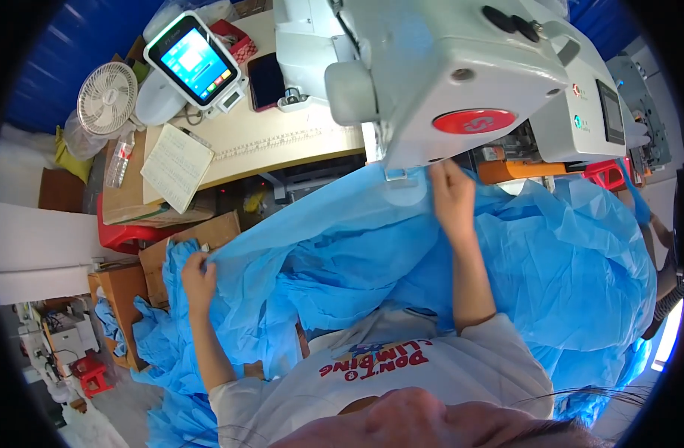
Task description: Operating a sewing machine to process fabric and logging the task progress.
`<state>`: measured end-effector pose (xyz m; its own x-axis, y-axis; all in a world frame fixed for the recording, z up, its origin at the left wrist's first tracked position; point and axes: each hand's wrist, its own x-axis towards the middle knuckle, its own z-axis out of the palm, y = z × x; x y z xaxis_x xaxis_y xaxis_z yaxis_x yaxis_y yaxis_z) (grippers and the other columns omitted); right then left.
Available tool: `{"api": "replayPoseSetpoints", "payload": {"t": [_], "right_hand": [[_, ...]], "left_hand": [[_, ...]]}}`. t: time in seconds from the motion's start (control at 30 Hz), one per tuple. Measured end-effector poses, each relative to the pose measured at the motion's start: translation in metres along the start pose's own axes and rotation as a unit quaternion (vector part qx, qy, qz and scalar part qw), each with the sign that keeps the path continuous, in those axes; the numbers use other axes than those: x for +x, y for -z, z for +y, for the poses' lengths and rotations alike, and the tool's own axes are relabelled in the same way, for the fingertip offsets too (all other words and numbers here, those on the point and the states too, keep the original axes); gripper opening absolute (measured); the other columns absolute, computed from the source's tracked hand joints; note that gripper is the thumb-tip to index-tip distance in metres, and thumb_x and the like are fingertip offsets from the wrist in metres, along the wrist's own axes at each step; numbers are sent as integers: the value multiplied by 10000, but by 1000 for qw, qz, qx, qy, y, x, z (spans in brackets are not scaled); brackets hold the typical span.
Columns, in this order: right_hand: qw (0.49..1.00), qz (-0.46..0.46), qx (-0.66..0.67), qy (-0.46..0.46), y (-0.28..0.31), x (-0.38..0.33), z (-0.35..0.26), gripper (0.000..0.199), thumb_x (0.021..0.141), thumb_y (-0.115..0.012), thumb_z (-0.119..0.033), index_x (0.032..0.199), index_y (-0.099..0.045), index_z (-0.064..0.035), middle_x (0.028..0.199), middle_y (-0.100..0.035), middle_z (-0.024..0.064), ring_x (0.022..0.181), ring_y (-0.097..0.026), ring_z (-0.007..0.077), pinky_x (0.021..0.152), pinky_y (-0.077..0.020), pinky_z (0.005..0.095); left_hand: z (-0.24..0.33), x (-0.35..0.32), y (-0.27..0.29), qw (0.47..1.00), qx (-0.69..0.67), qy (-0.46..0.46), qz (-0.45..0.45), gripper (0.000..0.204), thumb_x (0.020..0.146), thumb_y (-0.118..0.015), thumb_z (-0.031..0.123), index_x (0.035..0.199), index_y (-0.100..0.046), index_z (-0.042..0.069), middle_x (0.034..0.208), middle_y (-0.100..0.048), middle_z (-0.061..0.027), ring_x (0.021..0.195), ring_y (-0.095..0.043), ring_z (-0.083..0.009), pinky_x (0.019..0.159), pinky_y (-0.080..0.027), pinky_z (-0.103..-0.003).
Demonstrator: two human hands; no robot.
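1. Blue non-woven fabric (342,261), thin and crumpled, spreads from about 8 o'clock across the centre to 4 o'clock, covering the person's lap and reaching up under the sewing machine head at 12 o'clock.
2. The left hand (197,280), at 8 o'clock, has its fingers (207,263) closed on a folded edge of the fabric, pinching it and holding it raised.
3. The right hand (454,198), just right of centre toward 1 o'clock, lies on the fabric with the fingers (443,170) stretched forward and close together, pressing the cloth right at the base of the machine head; whether they grip a fold cannot be told.
4. The white industrial sewing machine (461,67) fills the area from 12 to 2 o'clock; a round red button (474,121) sits on its underside, just above the right hand, and a small dark panel (611,112) is on its side at 2 o'clock.
5. The pale desk (282,142) runs from 10 to 12 o'clock. On it stands a white terminal with a lit blue screen (195,63) at 11 o'clock, with a dark phone (265,81) beside it.
6. An open notebook (176,166) hangs over the desk's edge at 10 o'clock.
7. A small white fan (106,97) and a clear plastic bottle (119,160) stand near the notebook, further toward 10 o'clock.
8. Cardboard boxes (200,239) lie below the desk, next to the left hand.
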<state>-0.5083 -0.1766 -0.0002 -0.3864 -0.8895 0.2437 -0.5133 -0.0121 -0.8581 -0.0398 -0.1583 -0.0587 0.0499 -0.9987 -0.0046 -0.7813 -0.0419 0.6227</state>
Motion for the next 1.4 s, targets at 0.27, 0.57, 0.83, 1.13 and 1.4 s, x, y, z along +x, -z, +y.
{"api": "replayPoseSetpoints", "payload": {"t": [0.27,0.57,0.83,1.13,1.4], "right_hand": [[992,-13,-109,-60,11,-18,-15,254,906,-551,-223,956,-540,25,705,-564,130,620,-520,201,588,-423,311],[965,-38,-256,46,7,-16,-50,504,781,-682,-374,1016,-521,41,865,-608,242,855,-590,415,706,-478,435],[995,-75,-48,40,62,-31,6,456,779,-716,-256,1078,-572,58,966,-646,191,862,-636,213,745,-495,317],[935,-214,-126,-251,162,-101,154,295,780,-690,-180,1005,-581,-23,864,-623,69,763,-590,180,698,-482,286],[993,110,31,-34,85,-21,-4,153,812,-679,-118,834,-588,3,652,-513,-4,612,-445,65,560,-395,227]], "left_hand": [[-89,-115,45,990,0,119,71,46,767,-571,23,760,-613,5,719,-592,-99,575,-521,-219,536,-420,-342],[-88,-84,29,888,-278,178,319,290,914,-481,199,1163,-551,69,1175,-544,-89,1041,-521,-169,844,-436,-360],[-106,-24,-36,981,-34,29,190,181,894,-531,197,941,-616,45,671,-516,25,502,-370,-60,445,-280,-226],[4,-56,-35,934,-306,153,-103,111,870,-597,159,896,-627,55,681,-567,3,565,-529,-90,518,-433,-238],[-17,-26,19,921,-378,96,-9,118,838,-641,166,880,-628,57,790,-579,15,698,-489,-79,646,-401,-227]]}}
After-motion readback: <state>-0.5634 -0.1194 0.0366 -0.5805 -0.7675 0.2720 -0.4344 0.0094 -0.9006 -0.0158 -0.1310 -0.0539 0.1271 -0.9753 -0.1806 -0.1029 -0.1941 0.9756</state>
